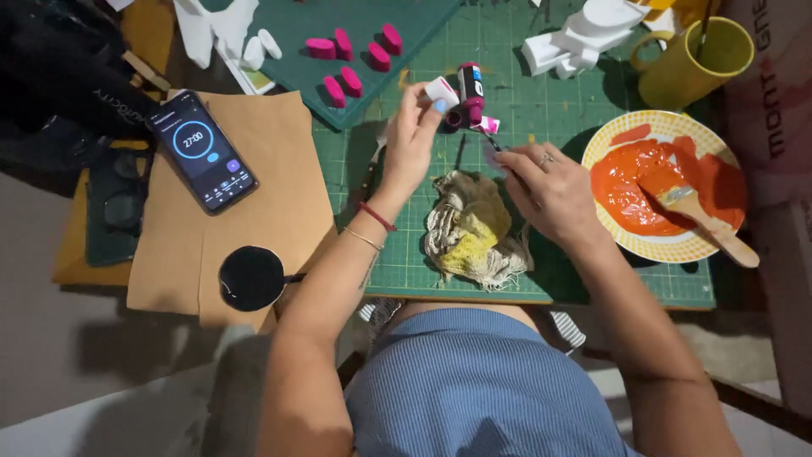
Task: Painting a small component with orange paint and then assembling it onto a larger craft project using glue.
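Nearest me is the blue striped shirt (474, 381) filling the bottom, both bare forearms reaching out from it over the green cutting mat (507, 101). My left hand (412, 140) is raised above the mat, fingers pinched shut on a small white block (441, 91) at the tips, red cord and thin bracelet at the wrist. My right hand (550, 190) lies low on the mat, fingers curled around a thin dark brush (491, 142); only its tip shows, so how tight the grip is I cannot tell. Between and just beyond the two hands stands a small paint bottle (469, 85) with a magenta smear at its base, just beside the white block. Near side, between the wrists, a crumpled rag (469, 228) stained yellow. Right of the right hand, a yellow-rimmed plate (651, 247) of orange paint with a flat wooden-handled brush (702, 216) lying in it. Far right, a yellow mug (698, 59). Far centre, white foam shapes (579, 38); far left on a darker mat, magenta-painted pieces (351, 51). Left, brown paper (254, 211) with a phone (201, 151) showing a timer, and a black round lid (251, 278) near its near edge.
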